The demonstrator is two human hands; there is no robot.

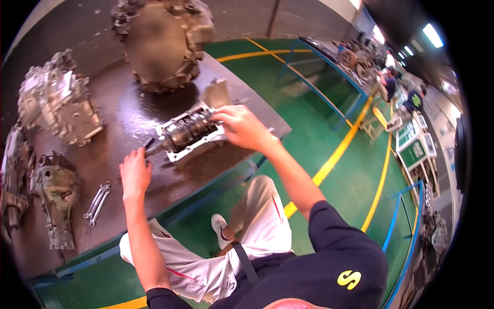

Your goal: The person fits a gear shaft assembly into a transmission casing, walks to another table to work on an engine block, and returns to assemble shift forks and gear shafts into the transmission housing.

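An opened gearbox housing [203, 142] with a pale rim lies on the metal workbench in front of me. Inside it rests a dark, oily gear shaft [186, 131], its thin end sticking out to the left. At that thin end my left hand [135, 172] has its fingers closed around the tip, next to a small dark rod-like piece [148, 142]. My right hand [242, 126] reaches over the far right end of the housing, fingers curled onto the end of the gear shaft. Its fingertips are partly hidden.
Combination wrenches [98, 202] lie to the left on the workbench [116, 116]. Metal castings [62, 103] stand along its left side, with a large round transmission housing [157, 46] at the back. Other people [388, 85] are at work far right, near another parts-laden bench [334, 62].
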